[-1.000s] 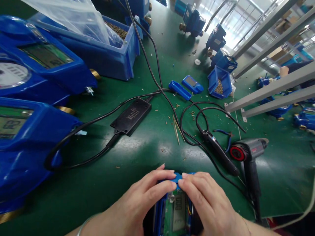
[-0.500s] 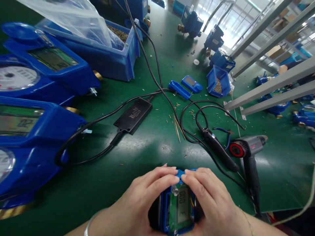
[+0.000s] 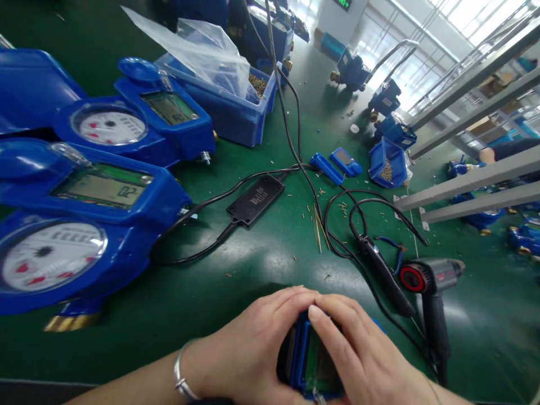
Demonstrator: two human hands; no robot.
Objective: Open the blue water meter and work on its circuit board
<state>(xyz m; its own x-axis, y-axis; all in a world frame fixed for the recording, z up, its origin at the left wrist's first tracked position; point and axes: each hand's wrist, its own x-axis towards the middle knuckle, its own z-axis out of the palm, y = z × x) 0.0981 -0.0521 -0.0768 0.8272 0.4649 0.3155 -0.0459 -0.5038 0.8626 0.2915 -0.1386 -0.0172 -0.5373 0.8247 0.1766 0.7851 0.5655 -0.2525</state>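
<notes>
At the bottom of the head view, a blue water meter with a green circuit board and a small display stands between my two hands. My left hand is wrapped round its left side, fingers curved over the top. My right hand grips the right side, its index finger lying across the upper edge. The fingertips of both hands meet there and cover much of the meter. A screw-like metal piece shows at its lower edge.
Blue water meters stand at the left. A parts bin, black power adapter, corded electric screwdriver, heat gun, tweezers, pliers and small bin lie on the green bench. Grey posts rise at the right.
The view has shifted, so bench things sit farther right. My fingers have closed further over the meter's top, and its display is more covered and darker.
</notes>
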